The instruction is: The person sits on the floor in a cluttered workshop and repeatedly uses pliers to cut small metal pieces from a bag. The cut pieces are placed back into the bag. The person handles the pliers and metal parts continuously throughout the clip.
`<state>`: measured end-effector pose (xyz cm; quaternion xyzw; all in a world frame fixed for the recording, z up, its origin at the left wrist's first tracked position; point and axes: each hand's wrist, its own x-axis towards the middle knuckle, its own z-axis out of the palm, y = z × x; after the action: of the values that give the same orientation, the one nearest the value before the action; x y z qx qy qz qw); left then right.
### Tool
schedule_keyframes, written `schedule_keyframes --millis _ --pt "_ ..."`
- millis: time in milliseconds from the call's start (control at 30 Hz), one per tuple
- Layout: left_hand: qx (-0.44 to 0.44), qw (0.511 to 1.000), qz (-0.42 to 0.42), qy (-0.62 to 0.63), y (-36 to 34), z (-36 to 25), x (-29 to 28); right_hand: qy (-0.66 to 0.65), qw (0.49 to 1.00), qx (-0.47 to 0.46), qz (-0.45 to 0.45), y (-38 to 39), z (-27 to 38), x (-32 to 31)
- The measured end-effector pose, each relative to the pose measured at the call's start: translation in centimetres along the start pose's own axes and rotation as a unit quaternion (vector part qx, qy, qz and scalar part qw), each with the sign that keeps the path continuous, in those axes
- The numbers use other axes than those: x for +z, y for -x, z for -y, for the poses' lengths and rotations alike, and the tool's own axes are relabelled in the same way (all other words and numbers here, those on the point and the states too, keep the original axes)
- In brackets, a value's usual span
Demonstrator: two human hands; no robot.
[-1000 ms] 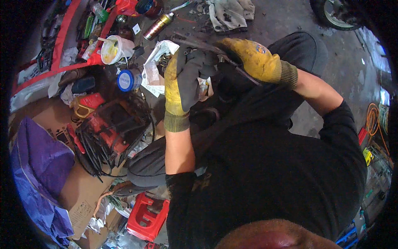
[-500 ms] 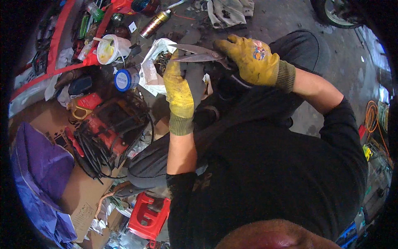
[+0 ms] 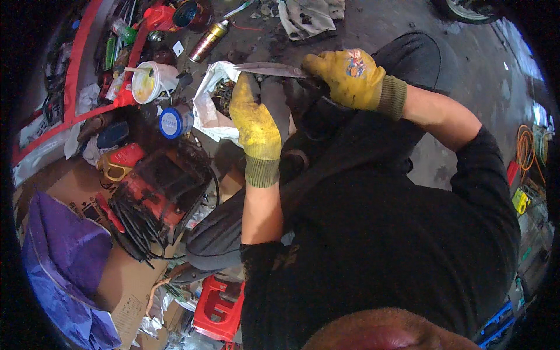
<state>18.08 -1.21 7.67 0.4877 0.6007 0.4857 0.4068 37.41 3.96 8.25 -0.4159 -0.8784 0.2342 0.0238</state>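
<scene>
Head view showed our left hand (image 3: 255,125) closed around dark rubbery material, our right hand (image 3: 345,76) clamped on the handles of metal shears (image 3: 271,70), whose blades lay over that hand, above our lap. We judged the shears stiff, fairly heavy and sharp, best gripped by the handles. Beyond lay a white bag (image 3: 211,108), a blue-lidded tin (image 3: 171,121), a spray can (image 3: 207,42) on grimy concrete floor (image 3: 396,23).

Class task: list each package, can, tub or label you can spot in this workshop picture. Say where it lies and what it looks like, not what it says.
Brass-coloured spray can: top, lying slanted on the floor.
White round plastic tub: upper left, yellowish inside.
Blue round lid with pale label: below the tub.
White crumpled plastic bag: beside the left hand.
Brown cardboard sheet: lower left, dark print.
</scene>
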Motion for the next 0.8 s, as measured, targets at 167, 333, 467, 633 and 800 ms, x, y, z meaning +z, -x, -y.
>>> schedule_keyframes --millis 167,333,467,633,800 --pt "-0.097 0.994 0.014 0.049 -1.3 0.4 -1.0 -0.328 0.934 -0.011 -0.142 0.0 -2.7 3.7" --pt "-0.025 0.978 -0.010 -0.206 -0.4 9.2 -7.4 -0.313 0.942 -0.076 -0.091 0.5 -6.8 2.3" --pt "-0.156 0.946 -0.068 -0.276 -0.5 9.2 -13.7 -0.096 0.975 -0.136 -0.150 -0.3 -7.3 0.6" --pt "-0.173 0.904 -0.044 -0.388 -1.0 9.6 -14.0 -0.042 0.984 -0.126 -0.117 -1.6 -5.2 -1.1" --pt "-0.142 0.909 -0.013 -0.391 -1.2 10.1 -12.9 -0.082 0.991 -0.072 -0.081 -1.6 -4.7 -0.7"
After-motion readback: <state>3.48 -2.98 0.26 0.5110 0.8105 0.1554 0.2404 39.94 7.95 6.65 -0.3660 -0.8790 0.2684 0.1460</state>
